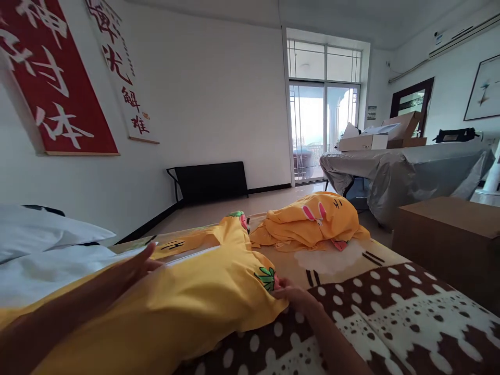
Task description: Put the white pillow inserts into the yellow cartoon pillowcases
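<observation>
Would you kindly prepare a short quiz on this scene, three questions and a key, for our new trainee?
1. Which hand grips the yellow cloth near its green-leaf print? (a) left (b) right (c) neither
2. True or false: the bundled orange cloth lies on top of the cardboard box.
3. Fill in: the wall hanging nearest the left edge carries white characters on a ____ background.

Key:
1. b, the right hand
2. False; the bundled orange cloth lies on the patterned cover.
3. red
</observation>
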`<action>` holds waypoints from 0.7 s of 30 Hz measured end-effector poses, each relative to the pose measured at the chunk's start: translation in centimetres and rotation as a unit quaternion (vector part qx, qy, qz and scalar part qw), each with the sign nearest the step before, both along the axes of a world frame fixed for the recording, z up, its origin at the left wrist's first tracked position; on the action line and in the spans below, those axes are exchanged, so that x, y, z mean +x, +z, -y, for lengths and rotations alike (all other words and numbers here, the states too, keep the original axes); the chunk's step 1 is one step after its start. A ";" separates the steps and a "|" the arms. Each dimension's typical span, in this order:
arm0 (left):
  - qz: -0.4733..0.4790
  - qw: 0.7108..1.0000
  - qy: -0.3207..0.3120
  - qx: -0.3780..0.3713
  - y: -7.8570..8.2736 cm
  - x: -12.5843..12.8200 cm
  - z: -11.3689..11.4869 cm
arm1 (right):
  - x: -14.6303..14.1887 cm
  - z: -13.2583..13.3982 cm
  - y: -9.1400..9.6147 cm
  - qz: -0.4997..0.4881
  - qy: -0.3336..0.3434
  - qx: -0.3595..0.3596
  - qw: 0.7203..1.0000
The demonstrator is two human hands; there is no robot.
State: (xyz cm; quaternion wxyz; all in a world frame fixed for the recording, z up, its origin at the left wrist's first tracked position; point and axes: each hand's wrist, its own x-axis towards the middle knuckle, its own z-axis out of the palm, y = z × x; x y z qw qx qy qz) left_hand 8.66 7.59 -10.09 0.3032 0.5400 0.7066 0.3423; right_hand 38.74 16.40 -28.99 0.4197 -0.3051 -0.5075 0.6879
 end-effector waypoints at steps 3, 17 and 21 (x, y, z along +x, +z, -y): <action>-0.086 0.992 0.069 0.069 3.5 -1.2 0.1 | -0.9 1.8 2.3 0.007 -0.019 0.063 0.998; -0.261 0.801 0.146 0.518 16.7 6.5 -2.9 | -3.8 9.4 3.8 0.202 0.118 0.311 0.921; -0.304 0.818 0.108 0.476 15.9 7.1 -2.6 | -5.6 10.6 3.4 0.205 0.086 0.351 0.910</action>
